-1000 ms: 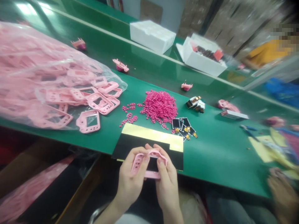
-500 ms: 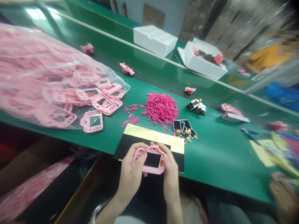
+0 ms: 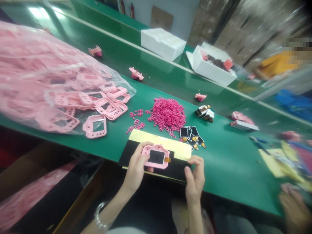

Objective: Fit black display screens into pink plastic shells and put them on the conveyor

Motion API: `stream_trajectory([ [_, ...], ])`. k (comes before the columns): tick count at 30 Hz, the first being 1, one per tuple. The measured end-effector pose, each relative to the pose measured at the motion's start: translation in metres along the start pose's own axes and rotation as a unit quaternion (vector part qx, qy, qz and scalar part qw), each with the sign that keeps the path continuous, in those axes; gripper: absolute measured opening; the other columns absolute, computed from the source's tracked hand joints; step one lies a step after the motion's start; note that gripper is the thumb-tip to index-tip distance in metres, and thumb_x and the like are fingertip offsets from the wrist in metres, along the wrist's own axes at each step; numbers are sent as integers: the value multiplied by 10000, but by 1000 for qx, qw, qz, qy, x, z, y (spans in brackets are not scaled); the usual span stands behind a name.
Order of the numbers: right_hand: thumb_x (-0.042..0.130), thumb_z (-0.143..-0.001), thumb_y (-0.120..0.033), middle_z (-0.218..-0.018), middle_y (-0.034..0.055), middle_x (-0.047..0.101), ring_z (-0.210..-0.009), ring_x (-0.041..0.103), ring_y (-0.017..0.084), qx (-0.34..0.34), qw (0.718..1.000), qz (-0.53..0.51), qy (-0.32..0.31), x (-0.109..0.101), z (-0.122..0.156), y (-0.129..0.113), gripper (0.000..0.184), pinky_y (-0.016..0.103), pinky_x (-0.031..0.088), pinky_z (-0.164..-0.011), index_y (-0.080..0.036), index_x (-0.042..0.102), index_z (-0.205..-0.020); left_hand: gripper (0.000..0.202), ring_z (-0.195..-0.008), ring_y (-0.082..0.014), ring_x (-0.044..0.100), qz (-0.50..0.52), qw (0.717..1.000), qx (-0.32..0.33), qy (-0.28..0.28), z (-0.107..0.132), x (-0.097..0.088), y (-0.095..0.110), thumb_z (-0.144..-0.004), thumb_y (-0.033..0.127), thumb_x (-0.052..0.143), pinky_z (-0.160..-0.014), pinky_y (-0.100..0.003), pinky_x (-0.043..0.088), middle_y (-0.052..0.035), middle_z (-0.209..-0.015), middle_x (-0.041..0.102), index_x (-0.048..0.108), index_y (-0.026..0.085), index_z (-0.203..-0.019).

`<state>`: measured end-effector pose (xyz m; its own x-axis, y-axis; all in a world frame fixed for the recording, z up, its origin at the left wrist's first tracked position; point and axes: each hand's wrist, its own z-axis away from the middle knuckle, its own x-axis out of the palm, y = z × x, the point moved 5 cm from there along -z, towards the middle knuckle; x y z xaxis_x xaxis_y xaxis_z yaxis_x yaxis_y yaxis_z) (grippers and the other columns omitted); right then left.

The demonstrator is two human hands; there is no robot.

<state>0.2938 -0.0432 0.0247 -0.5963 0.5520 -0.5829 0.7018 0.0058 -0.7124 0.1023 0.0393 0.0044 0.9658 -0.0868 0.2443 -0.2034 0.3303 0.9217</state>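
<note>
My left hand (image 3: 137, 164) grips the left side of a pink handheld game console shell (image 3: 156, 165), thumb in front and fingers behind. A dark display screen (image 3: 156, 157) sits in the shell's window, its orange ribbon cable sticking out at the right. My right hand (image 3: 195, 172) is apart from the shell, over the right edge of a black and yellow board (image 3: 138, 136). Its thumb and forefinger are spread with nothing visible between them; whether it touches the board I cannot tell. Beyond the board lie loose screens (image 3: 184, 132) and a heap of magenta button pieces (image 3: 168, 113).
A clear plastic bag (image 3: 36, 74) of pink shells spreads over the left of the green table (image 3: 226, 152). White foam boxes (image 3: 163, 44) stand across the belt (image 3: 168, 83), which carries pink assemblies (image 3: 136, 74). At right are pliers (image 3: 259, 143) and another person's hand (image 3: 293, 203).
My right hand has let go of the shell and moved right, to the board's edge. The left hand keeps the shell, now slightly higher. Pink assemblies on the belt have shifted slightly right.
</note>
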Motion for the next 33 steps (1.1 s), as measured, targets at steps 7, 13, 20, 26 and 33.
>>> stream_trajectory([
  [7, 525, -991, -280, -1210, 73, 582, -1164, 584, 219, 67, 989, -101, -88, 12, -7, -42, 134, 346, 480, -948, -236, 643, -945, 267, -573, -118, 607, -10, 999, -18, -35, 9, 11, 2, -865, 347, 583, -453, -208, 507, -41, -1006, 693, 595, 176, -1069],
  [13, 512, -990, -250, -1206, 65, 571, -949, 624, 157, 93, 972, -131, -171, 32, -4, -51, 147, 269, 516, -780, -227, 639, -919, 266, -500, -104, 566, -12, 999, -16, -42, 14, 16, 3, -872, 371, 580, -461, -228, 493, -38, -975, 707, 604, 182, -1058],
  [20, 524, -977, -235, -1210, 75, 588, -1046, 624, 197, 83, 980, -86, -158, 35, 0, -53, 147, 298, 533, -811, -230, 657, -914, 233, -504, -106, 554, -8, 999, -16, -41, 15, 15, 2, -875, 352, 570, -475, -224, 497, -11, -880, 680, 601, 191, -1039],
  [26, 480, -1018, -295, -1176, 80, 662, -899, 675, 165, 96, 989, -83, -82, 31, -24, -42, 337, 296, 558, -775, -247, 546, -1345, 286, -503, -99, 543, -94, 995, 14, 44, 11, 7, 8, -763, 319, 749, -426, -184, 445, 1, -834, 665, 594, 197, -970],
  [33, 469, -1012, -340, -952, 90, 647, -800, 591, 194, 32, 996, 74, -37, 61, -72, -8, 272, 328, 498, -730, -194, 691, -951, 291, -440, -84, 509, 11, 1000, 10, 12, 7, -1, 6, -909, 452, 600, -394, -184, 433, 27, -771, 637, 605, 195, -1047],
])
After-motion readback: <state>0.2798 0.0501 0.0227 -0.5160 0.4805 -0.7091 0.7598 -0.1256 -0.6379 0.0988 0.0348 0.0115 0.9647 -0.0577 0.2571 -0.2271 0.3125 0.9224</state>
